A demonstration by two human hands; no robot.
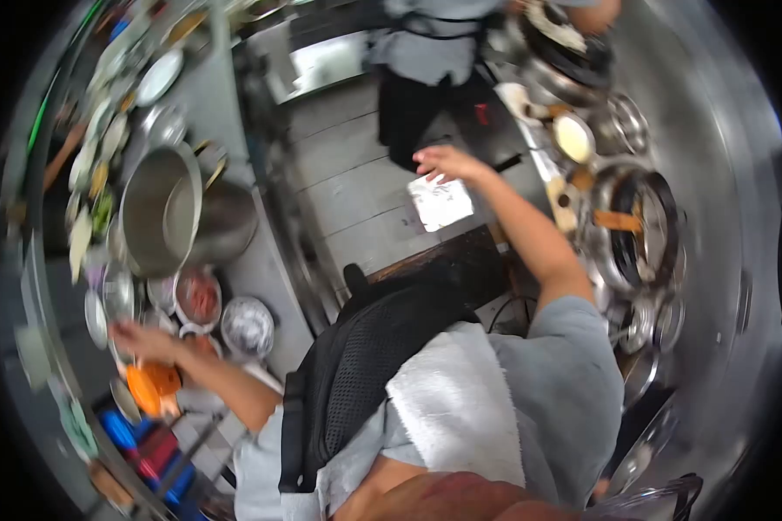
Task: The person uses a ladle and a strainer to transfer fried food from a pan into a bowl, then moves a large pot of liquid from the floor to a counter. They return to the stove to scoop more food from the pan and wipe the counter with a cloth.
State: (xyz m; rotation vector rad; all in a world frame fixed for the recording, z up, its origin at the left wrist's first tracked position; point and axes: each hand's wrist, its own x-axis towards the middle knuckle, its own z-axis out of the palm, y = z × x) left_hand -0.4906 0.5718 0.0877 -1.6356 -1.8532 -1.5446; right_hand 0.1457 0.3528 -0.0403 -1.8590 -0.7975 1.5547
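My right hand (447, 163) is out in front of me over the floor. Its fingers are at the top edge of a shiny white-silver square (441, 205), which looks like foil, and seem to grip it there. To the left, my left hand (148, 341) stretches over the counter, fingers extended and somewhat blurred, with nothing visible in them. Below that hand is an orange container (153, 387). Close by are a bowl of reddish food (199, 298) and a round container with white contents (248, 327).
A large steel pot (161, 208) stands on the left counter (222, 104). On the right are a pan with a wooden handle (617, 220) and a bowl of pale yellow contents (573, 137). Another person (434, 69) stands ahead on the tiled floor (343, 174).
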